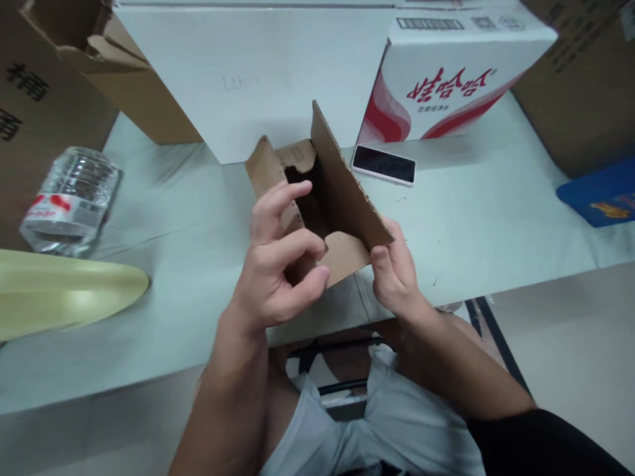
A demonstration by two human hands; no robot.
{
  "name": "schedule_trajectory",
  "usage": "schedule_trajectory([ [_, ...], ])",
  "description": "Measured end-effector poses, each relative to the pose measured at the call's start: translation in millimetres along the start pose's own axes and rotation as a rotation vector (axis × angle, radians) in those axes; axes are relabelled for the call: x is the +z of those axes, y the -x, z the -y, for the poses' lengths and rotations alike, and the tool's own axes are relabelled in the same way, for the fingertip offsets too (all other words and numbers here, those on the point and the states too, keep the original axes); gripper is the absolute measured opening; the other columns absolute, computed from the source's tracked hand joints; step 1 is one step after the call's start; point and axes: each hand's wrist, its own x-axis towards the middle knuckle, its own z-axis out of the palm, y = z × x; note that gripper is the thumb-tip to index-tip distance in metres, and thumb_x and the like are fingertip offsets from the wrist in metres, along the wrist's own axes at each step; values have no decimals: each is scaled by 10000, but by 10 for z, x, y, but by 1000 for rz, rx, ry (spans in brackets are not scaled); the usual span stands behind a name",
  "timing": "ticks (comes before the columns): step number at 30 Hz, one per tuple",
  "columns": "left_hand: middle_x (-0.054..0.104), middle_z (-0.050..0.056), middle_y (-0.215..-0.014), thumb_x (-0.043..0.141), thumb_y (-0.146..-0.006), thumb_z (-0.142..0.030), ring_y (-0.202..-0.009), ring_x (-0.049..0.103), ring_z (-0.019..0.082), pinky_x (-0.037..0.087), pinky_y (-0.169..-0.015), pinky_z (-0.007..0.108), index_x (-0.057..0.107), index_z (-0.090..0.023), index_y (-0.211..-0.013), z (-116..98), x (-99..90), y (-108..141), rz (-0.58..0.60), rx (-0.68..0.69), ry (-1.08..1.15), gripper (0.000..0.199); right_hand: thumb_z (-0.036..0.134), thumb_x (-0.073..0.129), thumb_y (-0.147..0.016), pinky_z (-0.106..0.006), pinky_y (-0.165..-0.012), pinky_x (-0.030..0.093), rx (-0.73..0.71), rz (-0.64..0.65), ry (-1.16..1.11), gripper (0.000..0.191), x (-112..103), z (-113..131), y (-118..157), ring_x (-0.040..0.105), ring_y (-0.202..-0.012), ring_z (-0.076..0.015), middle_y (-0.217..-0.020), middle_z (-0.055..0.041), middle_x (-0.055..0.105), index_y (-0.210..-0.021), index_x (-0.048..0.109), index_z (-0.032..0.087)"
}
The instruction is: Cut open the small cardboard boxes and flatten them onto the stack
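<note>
Right in front of you, over the near half of the desk [496, 218] with its pale green covering, is a small brown cardboard box [342, 175], its top open and its flaps spread. Your right hand [394, 268] pinches the near corner of its tall right flap. Your left hand [278, 264] is half curled over the left side, index finger stretched above the opening, hiding part of that wall; you can't tell whether its hidden fingers grip the cardboard. A large plain white carton [297, 73] stands close behind the box, blocking the far side. Just right of the box lies a black-screened phone with a pale pink edge [384, 164], in front of a white carton with red lettering [446, 92]. To your left are a clear plastic bottle with a red-and-white label [74, 198] and, nearer you, a smooth pale yellow curved object [69, 291]. A blue object [602, 192] sits at far right.
</note>
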Motion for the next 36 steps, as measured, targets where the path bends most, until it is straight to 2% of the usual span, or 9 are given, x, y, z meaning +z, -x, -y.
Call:
schedule_trajectory([
  [6,517,-26,-1514,672,-933,-507,-1471,497,330,353,-1315,593,535,-231,-693,192,-51,-1,-283,149,132,391,748,488,-985,-481,-1018,614,32,41,-69,587,24,-113,20,700,-1252,-291,-1360,-122,689,-1352,521,291],
  [12,687,-93,-1321,662,-752,-352,-1495,495,282,348,-1345,533,277,-203,-658,490,-170,-19,-768,-54,485,423,751,546,-938,-540,-1168,515,304,61,-167,578,75,-367,-29,642,-1349,-281,-1418,-129,659,-1282,541,286],
  [14,716,-81,-1288,611,-752,-338,-1528,469,262,338,-1352,501,223,-210,-683,561,-228,-4,-841,-154,524,415,729,587,-914,-558,-1181,496,393,141,-184,577,102,-439,-55,649,-1326,-282,-1396,-135,671,-1269,543,277],
  [19,730,-60,-1330,498,-815,-410,-1496,534,252,421,-1292,460,232,-227,-698,692,-311,72,-822,-299,440,344,626,656,-891,-483,-1137,527,347,251,-273,464,146,-502,-84,652,-1284,-250,-1331,-103,684,-1165,502,285],
  [22,751,-36,-1241,488,-816,-415,-1448,571,251,466,-1247,442,227,-224,-688,704,-299,87,-836,-341,458,348,577,659,-897,-407,-950,587,301,237,-280,417,136,-500,-83,683,-1048,-207,-1113,-39,675,-1086,413,298],
  [25,746,-11,-1090,516,-810,-428,-1350,619,253,508,-1191,446,212,-218,-686,677,-257,64,-829,-364,492,390,584,697,-857,-362,-831,582,285,209,-382,527,139,-507,-79,664,-897,-187,-975,20,617,-1119,316,332],
  [28,745,-7,-1076,604,-791,-438,-1261,649,249,545,-1135,441,220,-216,-672,655,-217,37,-771,-378,578,459,618,757,-769,-370,-817,589,283,108,-443,727,151,-511,-77,687,-919,-210,-1026,15,631,-1232,255,369],
  [32,776,-6,-1011,693,-788,-423,-1096,713,253,598,-1013,421,463,-226,-670,713,-188,84,-645,-471,446,325,530,794,-709,-395,-861,598,343,62,-364,920,127,-506,-85,722,-982,-231,-1124,-18,690,-1403,208,383],
  [36,775,4,-863,746,-798,-408,-941,745,288,639,-898,465,720,-234,-895,872,-209,224,-418,-464,256,200,489,799,-702,-456,-1002,584,339,6,-350,972,80,-500,-106,730,-1107,-239,-1212,-34,705,-1452,187,401],
])
